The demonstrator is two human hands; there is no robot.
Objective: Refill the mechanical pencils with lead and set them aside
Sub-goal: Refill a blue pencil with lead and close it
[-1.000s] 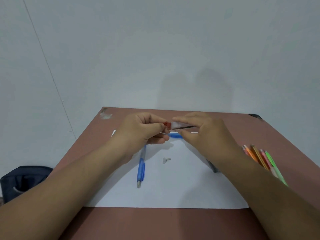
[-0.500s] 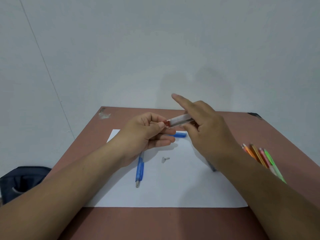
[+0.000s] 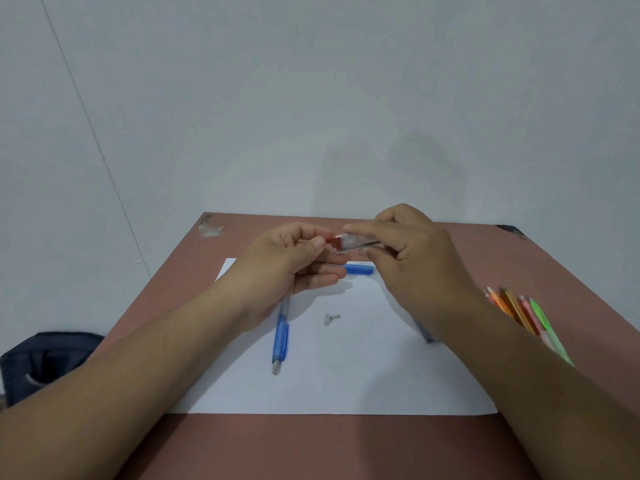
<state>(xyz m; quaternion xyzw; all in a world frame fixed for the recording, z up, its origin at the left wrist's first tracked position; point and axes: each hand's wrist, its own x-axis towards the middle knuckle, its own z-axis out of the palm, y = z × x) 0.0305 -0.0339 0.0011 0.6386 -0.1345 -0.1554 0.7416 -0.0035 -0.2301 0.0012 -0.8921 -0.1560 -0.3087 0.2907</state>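
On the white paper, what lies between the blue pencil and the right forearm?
Head view: a small grey cap lies on the paper, between the blue pencil and the forearm.

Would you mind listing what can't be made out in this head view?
- Lead case: contents blurred, partly covered by the right hand.
- Blue pencil: most of it hidden behind the left hand.
- Dark pencil: mostly under the right forearm.
- Small grey part: too small to identify.

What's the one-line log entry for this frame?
phase: lead case handling | right hand: holds lead case | left hand: pinches its red end | blue pencil: on paper
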